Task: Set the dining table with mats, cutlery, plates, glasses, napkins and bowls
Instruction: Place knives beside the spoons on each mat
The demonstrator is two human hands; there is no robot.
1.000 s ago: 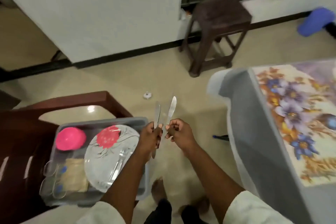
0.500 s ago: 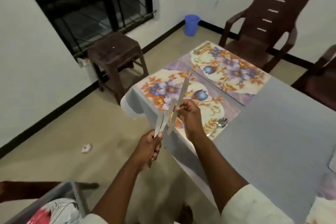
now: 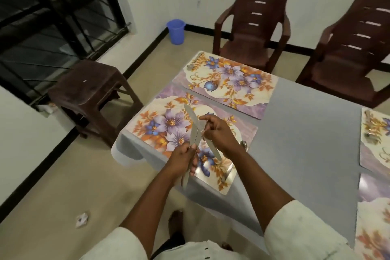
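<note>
Two flat silver table knives cross over the near floral mat (image 3: pixel 162 131). The left hand (image 3: pixel 183 159) grips one knife (image 3: pixel 193 140) by its handle, blade up; the right hand (image 3: pixel 217 133) pinches the other knife (image 3: pixel 213 150) mid-length. Compared with half a second ago, both hands now sit above the grey tabletop (image 3: pixel 299 133), and the grey bin has left view. A spoon (image 3: pixel 243 145) lies by the mat's right edge.
</note>
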